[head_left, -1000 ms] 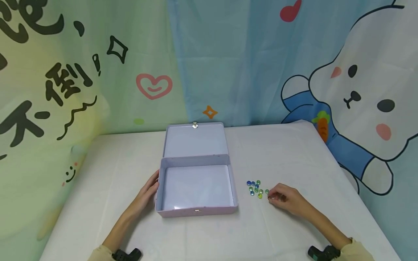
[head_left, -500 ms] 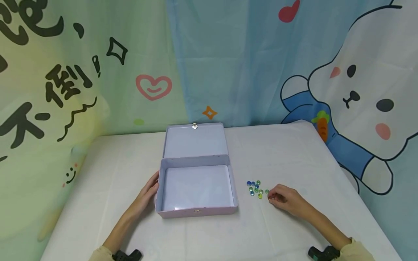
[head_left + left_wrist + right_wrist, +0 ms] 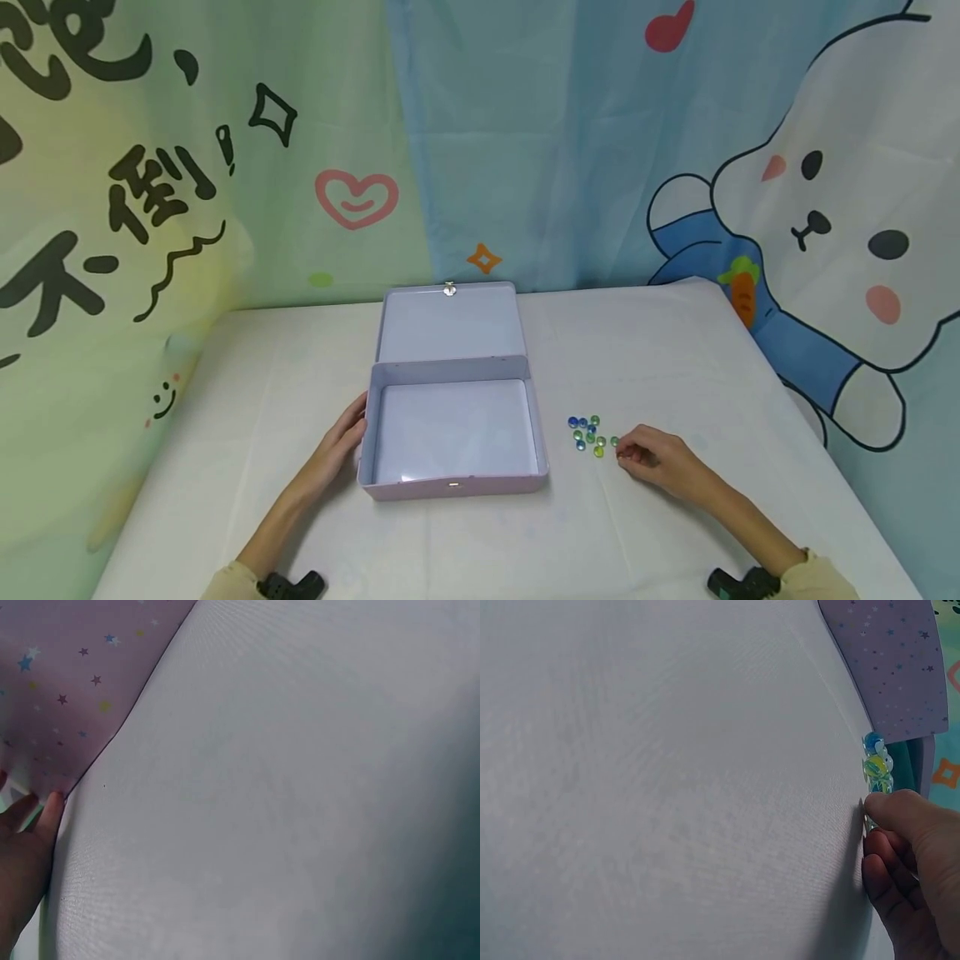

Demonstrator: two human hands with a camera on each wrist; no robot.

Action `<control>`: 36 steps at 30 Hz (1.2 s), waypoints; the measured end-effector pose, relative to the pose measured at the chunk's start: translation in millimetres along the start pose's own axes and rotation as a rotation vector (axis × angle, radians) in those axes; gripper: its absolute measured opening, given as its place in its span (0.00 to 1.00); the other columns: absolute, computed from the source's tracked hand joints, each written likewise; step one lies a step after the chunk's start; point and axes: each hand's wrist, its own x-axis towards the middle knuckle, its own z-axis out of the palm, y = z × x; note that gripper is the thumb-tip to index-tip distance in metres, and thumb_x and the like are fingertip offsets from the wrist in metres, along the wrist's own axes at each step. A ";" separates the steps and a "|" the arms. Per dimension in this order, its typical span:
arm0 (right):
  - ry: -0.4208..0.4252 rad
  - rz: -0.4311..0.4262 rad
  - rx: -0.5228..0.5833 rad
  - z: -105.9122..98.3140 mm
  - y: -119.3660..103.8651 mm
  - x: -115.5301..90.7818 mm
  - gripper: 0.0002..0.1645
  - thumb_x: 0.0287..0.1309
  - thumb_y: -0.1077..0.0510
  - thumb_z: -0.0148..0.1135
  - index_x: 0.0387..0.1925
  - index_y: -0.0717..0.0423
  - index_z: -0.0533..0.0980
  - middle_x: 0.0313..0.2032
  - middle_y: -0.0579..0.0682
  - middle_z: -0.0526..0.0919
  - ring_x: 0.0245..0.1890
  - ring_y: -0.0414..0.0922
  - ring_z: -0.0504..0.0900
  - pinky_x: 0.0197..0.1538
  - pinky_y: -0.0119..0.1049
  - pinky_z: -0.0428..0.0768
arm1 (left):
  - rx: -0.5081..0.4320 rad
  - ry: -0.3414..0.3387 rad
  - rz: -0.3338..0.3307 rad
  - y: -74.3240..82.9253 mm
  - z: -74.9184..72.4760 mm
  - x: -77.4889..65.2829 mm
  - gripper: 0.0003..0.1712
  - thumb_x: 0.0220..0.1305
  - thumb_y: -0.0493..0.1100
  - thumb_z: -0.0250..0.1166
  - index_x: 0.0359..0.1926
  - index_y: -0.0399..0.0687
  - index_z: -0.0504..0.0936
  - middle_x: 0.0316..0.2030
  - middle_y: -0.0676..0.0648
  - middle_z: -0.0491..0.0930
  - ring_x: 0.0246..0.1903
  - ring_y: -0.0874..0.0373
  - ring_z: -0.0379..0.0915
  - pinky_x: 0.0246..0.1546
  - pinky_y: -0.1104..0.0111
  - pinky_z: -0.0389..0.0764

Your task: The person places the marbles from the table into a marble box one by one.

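Note:
A lilac tin box (image 3: pixel 452 486) stands on the table with its lid (image 3: pixel 450 325) folded back, nothing inside it. My left hand (image 3: pixel 336 446) rests against its left side, fingers extended; in the left wrist view the fingertips touch the star-printed wall (image 3: pixel 64 682). To the right of the box lies a loose cluster of blue, green and yellow glass marbles (image 3: pixel 590 437). My right hand (image 3: pixel 660 462) is beside it, fingers bent, tips at the nearest green marble (image 3: pixel 614 441). Glass shows between thumb and forefinger in the right wrist view, but whether they pinch a marble is unclear.
A white cloth (image 3: pixel 480 550) covers the table. A printed curtain (image 3: pixel 495 142) hangs right behind its back edge, close to the lid. Black wrist cameras (image 3: pixel 742 582) sit on both forearms near the front edge.

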 end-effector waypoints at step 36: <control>0.007 -0.075 -0.129 2.1 -2.3 6.9 0.18 0.40 0.74 0.71 0.33 0.55 0.78 0.29 0.44 0.80 0.28 0.29 0.74 0.31 0.16 0.71 | 0.002 0.018 0.019 -5.7 -2.6 2.8 0.31 0.76 0.48 0.43 0.76 0.52 0.51 0.74 0.38 0.54 0.72 0.38 0.52 0.70 0.41 0.51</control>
